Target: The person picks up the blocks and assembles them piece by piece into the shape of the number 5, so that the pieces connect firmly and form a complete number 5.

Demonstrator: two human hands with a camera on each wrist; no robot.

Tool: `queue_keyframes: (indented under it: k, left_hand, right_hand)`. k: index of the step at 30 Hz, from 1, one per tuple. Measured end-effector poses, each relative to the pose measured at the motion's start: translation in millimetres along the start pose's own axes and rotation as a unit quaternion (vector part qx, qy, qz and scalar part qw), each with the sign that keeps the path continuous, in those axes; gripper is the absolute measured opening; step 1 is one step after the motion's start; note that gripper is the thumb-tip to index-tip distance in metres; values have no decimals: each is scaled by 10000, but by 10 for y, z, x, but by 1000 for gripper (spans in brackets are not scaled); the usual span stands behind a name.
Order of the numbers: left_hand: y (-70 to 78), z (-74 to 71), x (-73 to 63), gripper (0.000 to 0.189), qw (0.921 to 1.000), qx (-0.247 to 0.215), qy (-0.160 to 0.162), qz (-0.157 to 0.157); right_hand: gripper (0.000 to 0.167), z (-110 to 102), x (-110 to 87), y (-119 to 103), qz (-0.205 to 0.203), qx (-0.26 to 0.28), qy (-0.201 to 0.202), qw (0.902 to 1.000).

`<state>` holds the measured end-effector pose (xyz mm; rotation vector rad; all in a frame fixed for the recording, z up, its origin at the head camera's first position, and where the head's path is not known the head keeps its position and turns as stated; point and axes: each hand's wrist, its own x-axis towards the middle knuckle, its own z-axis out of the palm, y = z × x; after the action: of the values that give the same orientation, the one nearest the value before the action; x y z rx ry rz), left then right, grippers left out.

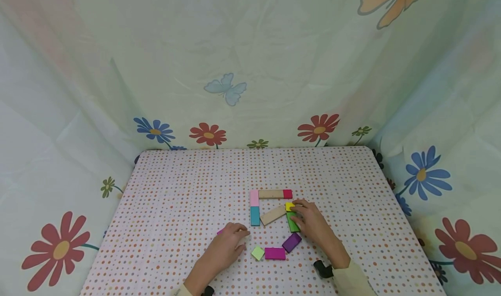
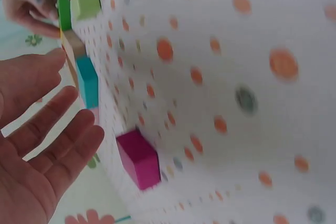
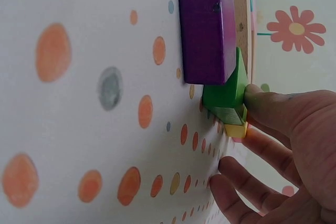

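Observation:
At the right of the block layout, my right hand (image 1: 312,222) touches the green block (image 1: 293,224) with its thumb and the small yellow block (image 1: 289,205) with its index finger. Its other fingers stay extended beside them in the right wrist view. My left hand (image 1: 226,247) holds nothing; its fingers are spread and relaxed above the table. Mostly hidden behind it in the head view is a magenta block (image 2: 139,159), lying apart from the others. A plain wooden block (image 1: 273,215) slants from beside the teal block (image 1: 255,216) up to the yellow one.
A pink block (image 1: 254,197), a wooden block (image 1: 271,194) and a red block (image 1: 287,194) form the layout's far corner. Nearer lie a purple block (image 1: 292,242), another magenta block (image 1: 275,254) and a light green block (image 1: 258,253). Flowered curtains (image 1: 250,70) surround the dotted table (image 1: 188,183).

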<state>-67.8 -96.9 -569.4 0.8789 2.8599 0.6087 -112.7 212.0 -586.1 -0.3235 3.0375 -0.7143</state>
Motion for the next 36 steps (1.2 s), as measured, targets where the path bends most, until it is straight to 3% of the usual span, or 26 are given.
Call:
queue_keyframes:
  k: [6, 9, 15, 21, 28, 36]
  left_hand:
    - [-188, -66, -48, 30, 9967, 305, 646, -376]
    - [-245, -45, -91, 28, 9948, 359, 819, -491]
    - [-297, 11, -133, 24, 9957, 292, 529, -699]
    - [-328, 42, -102, 22, 9956, 297, 514, -730]
    - [-232, 39, -37, 23, 9981, 44, 493, -354]
    - [-48, 116, 30, 22, 9998, 198, 59, 62]
  right_hand:
    - [29, 6, -2, 5, 30, -21, -13, 10000]
    - [29, 6, -5, 5, 59, -54, -46, 10000]
    - [29, 6, -8, 0, 85, -38, -74, 9999]
    - [29, 15, 1, 11, 7, -29, 17, 10000]
    - [29, 25, 7, 23, -12, 15, 16, 10000]
    - [29, 32, 8, 16, 1, -17, 19, 10000]
